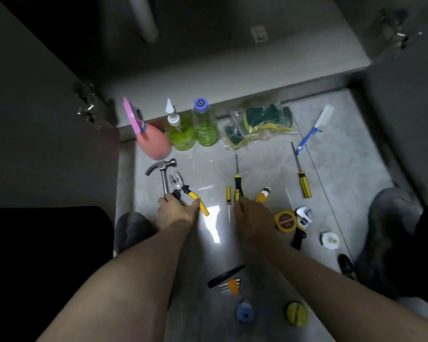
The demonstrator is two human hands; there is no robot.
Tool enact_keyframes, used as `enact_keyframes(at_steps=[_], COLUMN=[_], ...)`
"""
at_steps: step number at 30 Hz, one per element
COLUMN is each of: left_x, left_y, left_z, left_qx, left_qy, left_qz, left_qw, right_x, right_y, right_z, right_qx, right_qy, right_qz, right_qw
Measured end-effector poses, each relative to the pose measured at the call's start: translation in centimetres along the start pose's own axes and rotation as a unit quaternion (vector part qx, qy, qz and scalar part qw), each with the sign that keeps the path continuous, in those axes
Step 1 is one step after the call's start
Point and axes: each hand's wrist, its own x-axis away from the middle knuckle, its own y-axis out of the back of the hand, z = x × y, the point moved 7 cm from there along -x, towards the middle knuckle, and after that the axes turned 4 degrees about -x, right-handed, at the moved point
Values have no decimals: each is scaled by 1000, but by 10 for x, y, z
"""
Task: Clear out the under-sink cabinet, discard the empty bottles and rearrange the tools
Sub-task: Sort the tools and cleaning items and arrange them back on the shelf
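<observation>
On the grey floor before the open cabinet, my left hand (177, 212) grips the handles of a claw hammer (161, 169) and yellow-handled pliers (183, 190) together. My right hand (253, 219) holds the handle end of a black-and-yellow screwdriver (237, 178) whose shaft points away from me. A small yellow screwdriver (229, 197) lies between my hands. A pink spray bottle (151, 141) and two green bottles (183, 134) (205, 124) stand along the cabinet's base.
A bag of green sponges (260, 122), a blue brush (313, 128), another yellow screwdriver (303, 180), a utility knife (263, 193), a tape measure (286, 219), a wrench (304, 215) and hex keys (229, 285) lie about. My shoes (386, 230) flank the tools. Cabinet doors stand open either side.
</observation>
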Motion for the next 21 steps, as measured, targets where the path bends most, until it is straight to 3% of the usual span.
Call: enact_keyframes(at_steps=[3,9,16,21], left_x=[4,2,3,9], left_y=[-4,-14,-13,-9], left_z=[-6,-18,-19,-16], left_qx=[-25,-4,-3,-12], left_qy=[11,7,4,-28], left_qz=[-32,-17,7,-27], left_qw=[999,1000,1000,999], right_x=[39,117,115,104], right_y=[26,30,22,30], right_z=[-54,-148,-161,-163], right_qx=[-36,-92,-88,-120], right_qy=[-89,-300,-345,-360], right_qz=[-64,-93,-34,-10], right_qw=[993,945,934,925])
